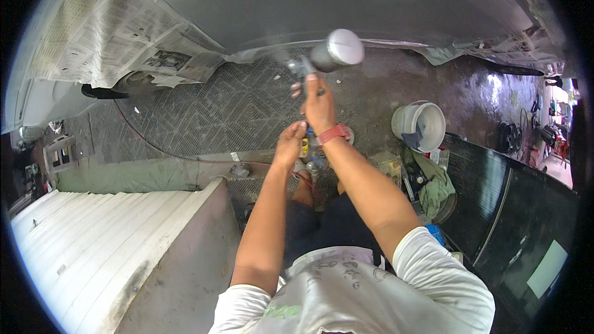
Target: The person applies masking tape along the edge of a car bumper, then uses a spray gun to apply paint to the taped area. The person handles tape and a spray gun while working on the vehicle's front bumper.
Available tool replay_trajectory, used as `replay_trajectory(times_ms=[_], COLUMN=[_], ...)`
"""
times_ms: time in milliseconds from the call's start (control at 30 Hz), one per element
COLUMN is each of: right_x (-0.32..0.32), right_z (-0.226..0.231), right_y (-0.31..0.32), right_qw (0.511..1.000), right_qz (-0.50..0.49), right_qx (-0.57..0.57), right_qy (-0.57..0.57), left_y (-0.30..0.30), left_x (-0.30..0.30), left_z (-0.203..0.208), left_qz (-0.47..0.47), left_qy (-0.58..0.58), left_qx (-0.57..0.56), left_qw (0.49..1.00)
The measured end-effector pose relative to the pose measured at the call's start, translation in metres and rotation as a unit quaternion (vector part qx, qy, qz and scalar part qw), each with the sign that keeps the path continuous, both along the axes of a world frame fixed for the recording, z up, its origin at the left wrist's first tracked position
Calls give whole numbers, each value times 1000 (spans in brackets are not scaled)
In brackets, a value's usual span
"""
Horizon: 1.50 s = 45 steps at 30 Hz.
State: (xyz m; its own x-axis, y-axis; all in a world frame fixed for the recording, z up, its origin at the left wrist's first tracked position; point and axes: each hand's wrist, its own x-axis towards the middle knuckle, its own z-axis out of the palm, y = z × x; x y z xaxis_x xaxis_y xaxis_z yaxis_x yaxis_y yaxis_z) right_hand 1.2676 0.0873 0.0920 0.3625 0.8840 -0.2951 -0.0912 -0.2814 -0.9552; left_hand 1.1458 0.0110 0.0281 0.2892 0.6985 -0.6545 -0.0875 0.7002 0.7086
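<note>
My right hand (pixel 319 106) is wrapped round the handle of a spray gun (pixel 302 67), which is somewhat blurred. A silvery round cup (pixel 341 48) sits on the gun's right side, tilted. The gun points away from me, close to the lower edge of a large grey painted panel (pixel 346 3). Just below the right hand, my left hand (pixel 288 145) is closed with its fingertips together near the bottom of the gun's handle; what it pinches is hidden. A red band circles my right wrist.
Newspaper masking (pixel 124 43) covers the left side, with more at far right. A thin hose (pixel 154 145) crosses the floor toward my feet. A whitish bucket (pixel 427 127) and green cloth (pixel 437 185) lie to the right. A white ribbed panel (pixel 93 247) stands at lower left, a dark panel (pixel 489 192) at right.
</note>
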Motion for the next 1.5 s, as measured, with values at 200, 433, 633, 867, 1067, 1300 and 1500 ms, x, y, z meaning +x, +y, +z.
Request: replay_trajectory(times_ms=[200,433,633,867,1067,1300,1500], right_x=[-40,10,99,184,165,34,-74], right_z=[11,-11,-7,2,18,26,12], right_y=[16,9,-13,-29,-17,3,26], right_qw=[984,997,989,963,945,994,994], right_qz=[152,50,-81,-232,-297,-27,98], right_qx=[-11,-43,-66,-20,-5,-44,43], right_qy=[93,-45,-106,-139,-133,-94,-13], left_y=[0,12,33,10,-84,-254,-306], left_x=[-38,11,93,108,-36,-193,-229], left_z=[17,-17,-13,-4,-39,-74,-66], left_qz=[116,39,-133,-128,-16,94,109], left_qy=[-127,-107,-107,6,133,278,265], left_qx=[-29,-21,-86,62,-97,-188,-204], left_qw=[985,993,982,990,986,937,936])
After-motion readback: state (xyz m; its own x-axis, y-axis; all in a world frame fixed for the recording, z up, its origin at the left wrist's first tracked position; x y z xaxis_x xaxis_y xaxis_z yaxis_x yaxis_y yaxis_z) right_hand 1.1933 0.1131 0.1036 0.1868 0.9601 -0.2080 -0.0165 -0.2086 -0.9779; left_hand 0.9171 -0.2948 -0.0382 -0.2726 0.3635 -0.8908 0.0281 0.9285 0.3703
